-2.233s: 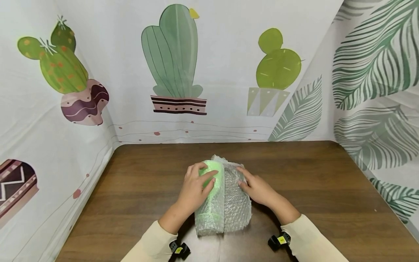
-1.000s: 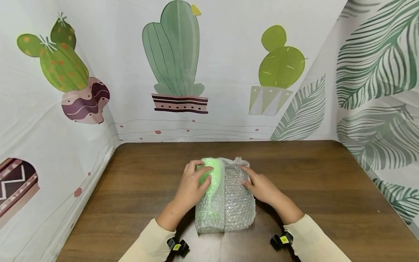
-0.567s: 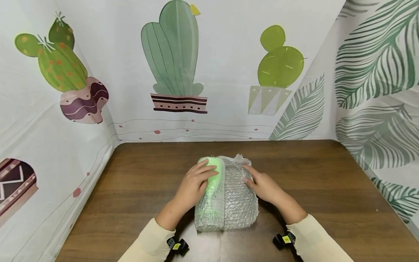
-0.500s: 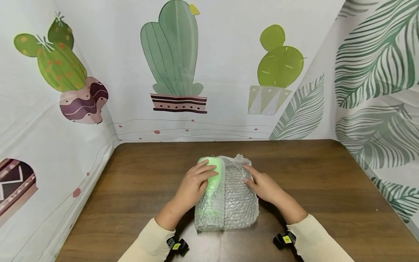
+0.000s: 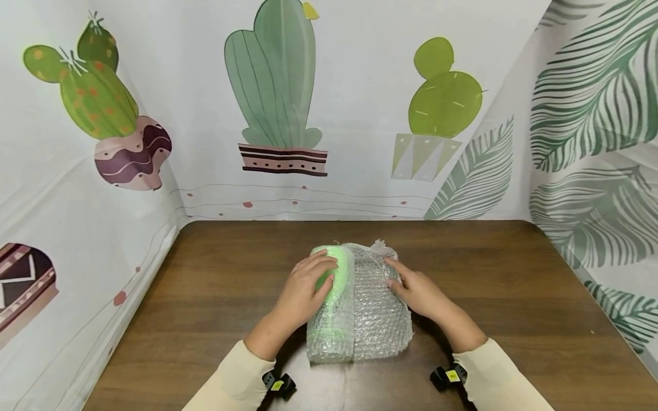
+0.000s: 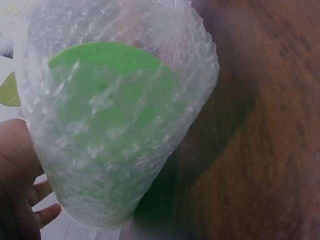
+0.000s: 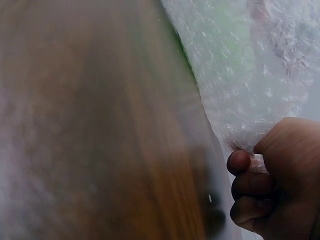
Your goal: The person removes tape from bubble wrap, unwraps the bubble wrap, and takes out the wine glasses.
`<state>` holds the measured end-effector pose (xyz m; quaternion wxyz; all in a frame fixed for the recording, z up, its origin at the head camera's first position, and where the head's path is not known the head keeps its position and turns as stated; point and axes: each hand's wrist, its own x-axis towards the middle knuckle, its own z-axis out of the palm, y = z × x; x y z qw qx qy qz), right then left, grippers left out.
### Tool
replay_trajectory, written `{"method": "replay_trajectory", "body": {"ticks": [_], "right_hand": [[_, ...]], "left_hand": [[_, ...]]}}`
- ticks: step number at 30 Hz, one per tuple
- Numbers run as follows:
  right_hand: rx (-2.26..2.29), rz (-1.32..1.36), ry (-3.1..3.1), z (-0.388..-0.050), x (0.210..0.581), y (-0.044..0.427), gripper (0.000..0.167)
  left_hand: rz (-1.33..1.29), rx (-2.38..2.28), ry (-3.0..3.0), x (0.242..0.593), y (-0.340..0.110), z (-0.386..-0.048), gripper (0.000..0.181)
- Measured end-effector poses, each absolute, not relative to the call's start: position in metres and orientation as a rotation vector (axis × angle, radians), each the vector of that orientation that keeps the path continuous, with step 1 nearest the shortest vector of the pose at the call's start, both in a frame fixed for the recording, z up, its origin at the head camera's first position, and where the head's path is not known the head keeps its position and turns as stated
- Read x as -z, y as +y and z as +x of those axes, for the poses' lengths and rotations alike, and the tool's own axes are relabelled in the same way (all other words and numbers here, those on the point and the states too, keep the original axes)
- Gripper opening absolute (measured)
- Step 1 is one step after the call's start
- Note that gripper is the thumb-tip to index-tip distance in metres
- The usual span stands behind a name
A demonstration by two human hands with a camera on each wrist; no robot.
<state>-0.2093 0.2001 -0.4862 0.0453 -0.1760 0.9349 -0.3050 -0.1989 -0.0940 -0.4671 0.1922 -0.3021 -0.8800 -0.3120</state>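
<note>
A bright green, rounded object (image 6: 112, 55) lies inside a roll of clear bubble wrap (image 5: 331, 342) on the table; its kind is hard to tell through the film. My left hand (image 5: 304, 288) holds the far part of the roll, its fingers bent over the top and the thumb on the near side. To the right, a loose flap of bubble wrap (image 5: 377, 314) spreads out from the roll. The right hand (image 5: 424, 294) pinches that flap's right edge between thumb and forefinger, plainest in the right wrist view, where its other fingers are curled.
A brown wooden table (image 5: 221, 274) carries the bundle near its middle. White cloth (image 5: 360, 103) printed with cacti and leaves hangs behind it and along both sides. Each wrist wears a small black camera (image 5: 444, 377).
The right hand has shifted a little to the right, drawing the flap wider and flatter. My left hand stays on the roll; its fingers lay flatter half a second ago and bend more now.
</note>
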Motion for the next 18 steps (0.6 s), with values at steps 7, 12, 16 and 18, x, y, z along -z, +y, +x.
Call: {"method": "replay_trajectory", "body": {"ticks": [7,12,16,18], "right_hand": [[0.947,-0.526,2.843,-0.2098,0.4869,0.2026,0.058],[0.949,-0.525,2.848,-0.2109,0.4885,0.2039,0.058],[0.962,-0.516,2.843,-0.2113,0.4888,0.2047,0.058],[0.959,-0.514,2.836,-0.2111,0.4891,0.2062,0.058]], "left_hand": [[-0.809,0.865,-2.468,0.4663,-0.0929,-0.1998,0.017],[-0.797,0.838,-2.468,0.4661,-0.0935,-0.201,0.024],[-0.795,0.802,-2.487,0.467,-0.0946,-0.1994,0.027],[-0.793,0.781,-2.496,0.4678,-0.0947,-0.1982,0.027]]}}
